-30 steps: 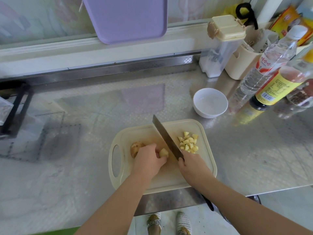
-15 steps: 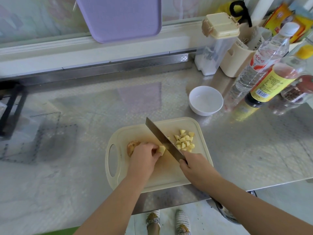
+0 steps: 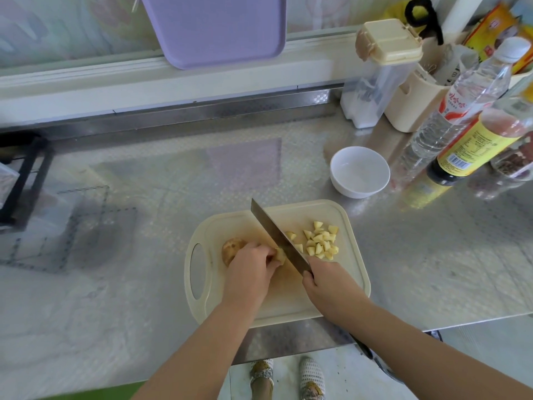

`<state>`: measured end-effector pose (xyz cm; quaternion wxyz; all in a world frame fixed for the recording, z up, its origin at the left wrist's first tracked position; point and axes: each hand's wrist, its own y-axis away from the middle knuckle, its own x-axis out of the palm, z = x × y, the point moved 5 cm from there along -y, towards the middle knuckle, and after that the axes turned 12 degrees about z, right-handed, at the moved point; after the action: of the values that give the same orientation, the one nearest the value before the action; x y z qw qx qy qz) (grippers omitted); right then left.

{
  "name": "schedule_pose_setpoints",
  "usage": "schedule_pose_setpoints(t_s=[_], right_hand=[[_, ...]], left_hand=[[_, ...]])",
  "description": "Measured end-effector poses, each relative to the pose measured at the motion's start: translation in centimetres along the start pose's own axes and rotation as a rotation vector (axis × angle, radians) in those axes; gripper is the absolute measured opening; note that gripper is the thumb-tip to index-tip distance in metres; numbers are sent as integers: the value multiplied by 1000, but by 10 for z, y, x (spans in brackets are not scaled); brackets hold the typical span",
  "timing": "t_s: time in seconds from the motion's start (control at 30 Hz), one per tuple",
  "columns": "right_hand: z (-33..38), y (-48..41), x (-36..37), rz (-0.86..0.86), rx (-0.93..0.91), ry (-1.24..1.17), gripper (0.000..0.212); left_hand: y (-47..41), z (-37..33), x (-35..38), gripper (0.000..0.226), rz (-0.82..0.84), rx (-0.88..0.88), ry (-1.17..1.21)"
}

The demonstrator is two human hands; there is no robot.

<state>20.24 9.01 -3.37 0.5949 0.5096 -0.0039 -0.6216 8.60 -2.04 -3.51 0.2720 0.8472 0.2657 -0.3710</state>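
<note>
A cream cutting board (image 3: 350,272) with a handle hole at its left lies at the counter's front edge. My left hand (image 3: 249,271) grips a small potato piece (image 3: 279,254) on it, fingers curled over the top. Just left of that hand sits a larger unpeeled potato chunk (image 3: 230,247). My right hand (image 3: 327,280) holds the handle of a knife (image 3: 278,236), whose blade slants up and left and stands against the held piece. Several yellow potato cubes (image 3: 320,241) are heaped on the board's right half.
A white bowl (image 3: 360,172) stands behind the board. Bottles (image 3: 450,122), a clear lidded container (image 3: 375,73) and a cream holder (image 3: 412,108) crowd the back right. A purple board (image 3: 215,30) leans on the wall. A black rack (image 3: 23,180) sits far left.
The knife blade has come down closer to the piece under my left hand, and that piece looks smaller. One more cut bit lies beside the blade near the heap.
</note>
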Motion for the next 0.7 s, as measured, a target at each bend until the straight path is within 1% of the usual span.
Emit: schedule_pose_setpoints(t_s=[0.1, 0.33, 0.47, 0.53, 0.63, 0.7], right_hand=[[4, -5, 2, 16, 15, 35, 20], [18, -10, 4, -15, 23, 96, 22], [8, -4, -1, -48, 63, 49, 20], [-2, -1, -8, -68, 78, 4, 19], [-12, 3, -17, -76, 45, -54, 21], [-13, 4, -19, -54, 11, -80, 21]], left_hand=[[0, 0, 1, 20, -4, 9, 1], [-2, 4, 1, 19, 26, 11, -24], [-2, 5, 2, 17, 44, 30, -36], [-1, 4, 2, 20, 63, 48, -41], [1, 4, 4, 28, 79, 42, 1], [2, 3, 3, 29, 55, 14, 21]])
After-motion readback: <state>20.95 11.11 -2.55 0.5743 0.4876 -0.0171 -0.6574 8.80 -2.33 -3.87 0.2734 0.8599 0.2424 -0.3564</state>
